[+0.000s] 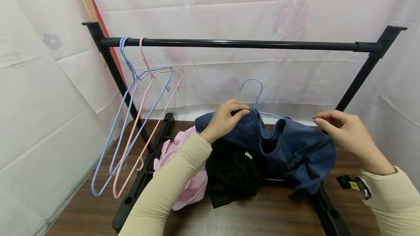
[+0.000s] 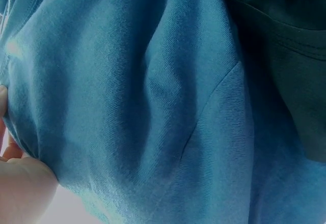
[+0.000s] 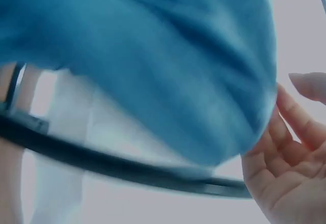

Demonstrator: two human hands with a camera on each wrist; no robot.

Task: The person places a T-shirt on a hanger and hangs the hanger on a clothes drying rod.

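Note:
A dark blue shirt hangs on a light blue hanger, whose hook stands up bare above the collar. My left hand pinches the shirt's fabric beside the neck opening, close to the hanger's neck. In the left wrist view the thumb and fingers grip the edge of the blue cloth. At the shirt's other shoulder is my right hand, fingers loosely bent. The right wrist view shows its thumb apart from the fingers, which lie right at the cloth's edge. The shirt covers most of the hanger.
A black rack's rail runs across behind the shirt. Two blue hangers and a pink hanger hang at its left end. Beneath the shirt lie a black garment and a pink garment on the brown table.

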